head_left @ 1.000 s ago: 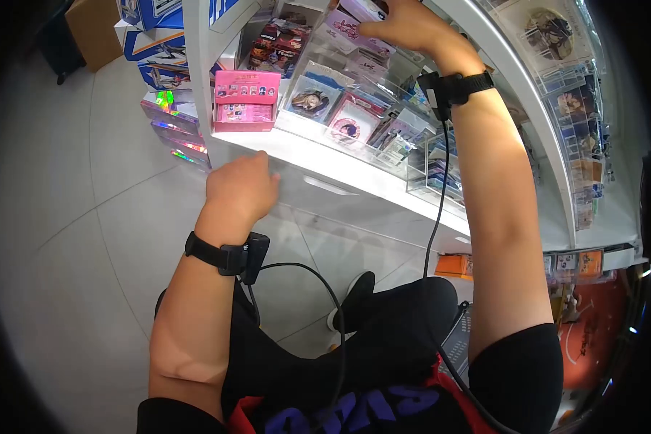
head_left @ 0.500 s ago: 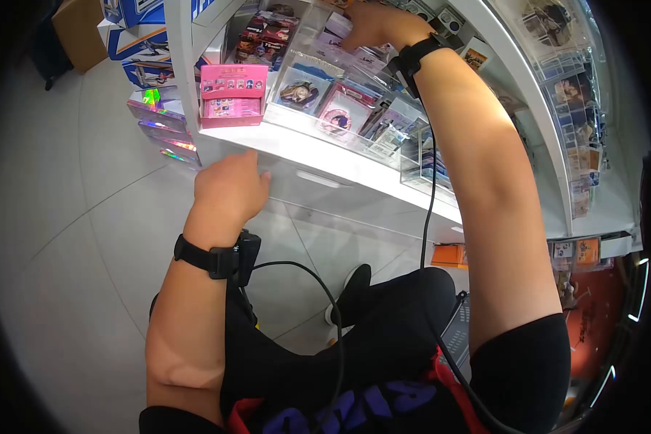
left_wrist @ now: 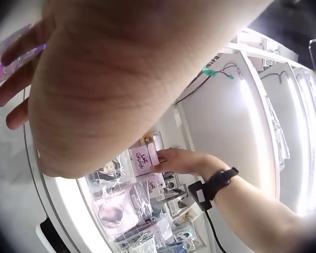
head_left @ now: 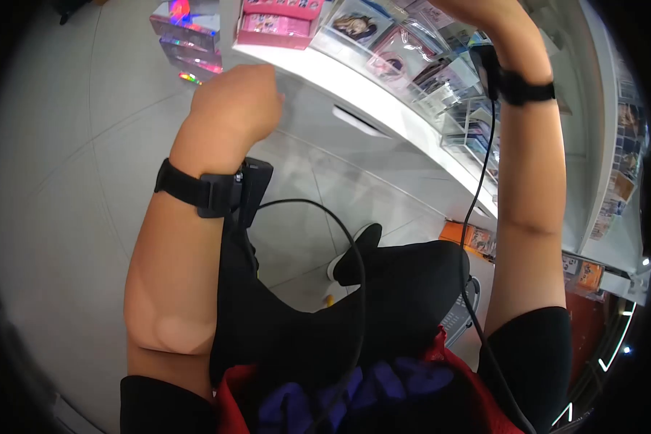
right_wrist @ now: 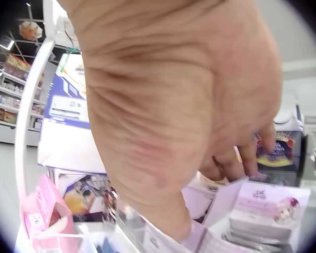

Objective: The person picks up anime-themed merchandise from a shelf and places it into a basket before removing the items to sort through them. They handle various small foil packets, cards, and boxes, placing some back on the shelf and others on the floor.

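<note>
Near the white shelf's front edge, my left hand (head_left: pixel 235 105) holds nothing; the left wrist view shows its fingers (left_wrist: pixel 21 79) apart and loosely extended. My right hand (head_left: pixel 484 9) reaches into the shelf, its fingers beyond the head view's top edge. In the left wrist view, the right hand (left_wrist: pixel 181 161) has thumb and fingers at the side of a lilac box (left_wrist: pixel 142 159). Up close in the right wrist view, the right hand (right_wrist: pixel 168 100) grips a lilac box's edge, partly hiding it, beside an open lilac box (right_wrist: pixel 268 205) with packets inside.
A pink display box (head_left: pixel 278 25) stands at the shelf's left end. Clear trays of wrapped cards (head_left: pixel 390 64) line the shelf (head_left: pixel 325 76). Shiny boxes (head_left: pixel 188 36) are stacked left of it. A black cable (head_left: pixel 495 130) runs from the right wrist.
The head view has tilted down, so the shelf and right hand sit higher in it. The right hand has moved from over the lilac boxes out past the top edge. The left hand stays by the shelf front.
</note>
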The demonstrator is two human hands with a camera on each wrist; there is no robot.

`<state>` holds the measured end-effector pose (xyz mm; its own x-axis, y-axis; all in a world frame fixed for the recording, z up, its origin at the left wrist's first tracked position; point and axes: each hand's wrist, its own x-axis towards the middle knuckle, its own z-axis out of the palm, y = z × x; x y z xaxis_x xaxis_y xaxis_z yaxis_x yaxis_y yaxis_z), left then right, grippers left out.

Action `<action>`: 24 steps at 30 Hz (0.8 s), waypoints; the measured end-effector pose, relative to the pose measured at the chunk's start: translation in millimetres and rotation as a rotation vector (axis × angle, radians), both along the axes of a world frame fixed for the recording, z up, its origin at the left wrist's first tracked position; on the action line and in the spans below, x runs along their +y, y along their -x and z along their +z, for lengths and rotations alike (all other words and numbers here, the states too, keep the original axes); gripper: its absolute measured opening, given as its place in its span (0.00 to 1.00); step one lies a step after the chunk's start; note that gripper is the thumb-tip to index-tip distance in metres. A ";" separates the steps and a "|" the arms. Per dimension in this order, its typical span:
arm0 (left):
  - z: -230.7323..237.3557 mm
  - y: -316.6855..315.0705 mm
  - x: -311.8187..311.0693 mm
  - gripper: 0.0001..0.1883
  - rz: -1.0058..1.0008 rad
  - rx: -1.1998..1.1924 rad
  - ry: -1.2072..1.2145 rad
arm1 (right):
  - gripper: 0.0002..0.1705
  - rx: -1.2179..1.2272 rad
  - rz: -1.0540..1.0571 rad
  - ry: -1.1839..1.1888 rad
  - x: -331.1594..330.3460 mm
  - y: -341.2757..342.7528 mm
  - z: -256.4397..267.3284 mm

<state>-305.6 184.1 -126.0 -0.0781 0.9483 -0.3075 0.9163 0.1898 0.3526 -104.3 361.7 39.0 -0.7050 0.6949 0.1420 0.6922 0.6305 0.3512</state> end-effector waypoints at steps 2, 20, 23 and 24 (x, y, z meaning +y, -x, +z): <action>-1.1 11.5 -3.4 0.13 0.043 0.080 0.039 | 0.19 0.278 0.295 0.287 -67.1 -12.7 -46.9; -33.0 48.8 -46.7 0.14 0.032 0.208 -0.096 | 0.61 0.228 -0.467 1.094 -236.8 55.8 -506.8; -36.5 49.0 -48.7 0.13 0.018 0.288 -0.089 | 0.50 0.379 -0.426 1.112 -232.7 52.8 -513.6; -39.9 56.3 -51.0 0.14 -0.015 0.226 -0.153 | 0.48 0.461 -0.387 1.104 -231.9 49.3 -518.3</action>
<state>-361.9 133.1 -165.9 -0.1140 0.9840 -0.1368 0.9773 0.1358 0.1626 -153.6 129.8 -479.2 -0.4680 0.7500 -0.4674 0.8150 0.1618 -0.5565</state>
